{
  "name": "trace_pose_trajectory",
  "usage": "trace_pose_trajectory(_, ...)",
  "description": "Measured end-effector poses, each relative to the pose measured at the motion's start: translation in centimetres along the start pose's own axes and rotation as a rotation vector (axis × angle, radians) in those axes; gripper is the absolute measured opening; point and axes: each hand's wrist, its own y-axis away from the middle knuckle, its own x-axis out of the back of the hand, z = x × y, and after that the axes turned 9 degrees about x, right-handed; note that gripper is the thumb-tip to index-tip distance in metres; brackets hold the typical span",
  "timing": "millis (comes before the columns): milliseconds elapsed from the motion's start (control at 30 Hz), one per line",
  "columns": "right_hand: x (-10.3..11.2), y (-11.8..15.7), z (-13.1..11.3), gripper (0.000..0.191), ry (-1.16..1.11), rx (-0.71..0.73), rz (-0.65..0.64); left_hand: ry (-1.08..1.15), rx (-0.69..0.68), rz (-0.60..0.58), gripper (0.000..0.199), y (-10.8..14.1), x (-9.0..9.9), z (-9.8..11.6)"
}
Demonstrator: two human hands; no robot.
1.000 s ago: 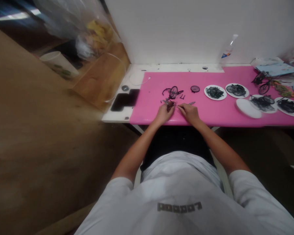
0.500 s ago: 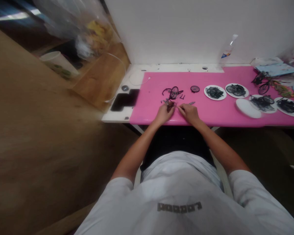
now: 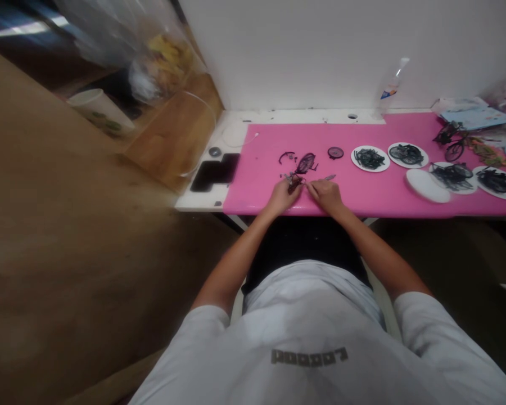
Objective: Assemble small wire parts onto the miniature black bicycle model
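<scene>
Close to the table's front edge, my left hand (image 3: 281, 197) is closed around a small dark model bicycle (image 3: 306, 163), its spoked wheel pointing away from me. My right hand (image 3: 325, 194) pinches at the near end of the model, and whatever sits between its fingertips is too small to make out. A grey pointed piece (image 3: 329, 177) lies just beyond the right hand. Past the left hand lies a curved black part (image 3: 285, 156) with small bits beside it. A loose spoked wheel (image 3: 335, 152) rests farther back.
The pink table cover (image 3: 278, 138) carries white plates of black parts, such as one plate (image 3: 355, 160). A white lid-like dish (image 3: 428, 187) overlaps another. A finished-looking model bicycle (image 3: 451, 140) stands far right. Dark phone-like slabs (image 3: 213, 173) lie left; a clear bottle (image 3: 391, 90) stands behind.
The model bicycle has turned in my left hand, its wheel tipping to the right and nearer. Small parts behind it now show. My hands stay in nearly the same place.
</scene>
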Motion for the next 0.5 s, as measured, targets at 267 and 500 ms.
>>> trace_pose_trajectory(267, -0.2, 0.0, -0.2, 0.055, 0.011, -0.002, 0.019, 0.107, -0.009, -0.012, 0.034, -0.1, -0.2, -0.8)
trace_pose_trajectory(500, 0.0, -0.1, -0.2, 0.058, 0.012, -0.022, 0.085, 0.115, 0.024, 0.005, 0.033, -0.2, -0.4, -0.9)
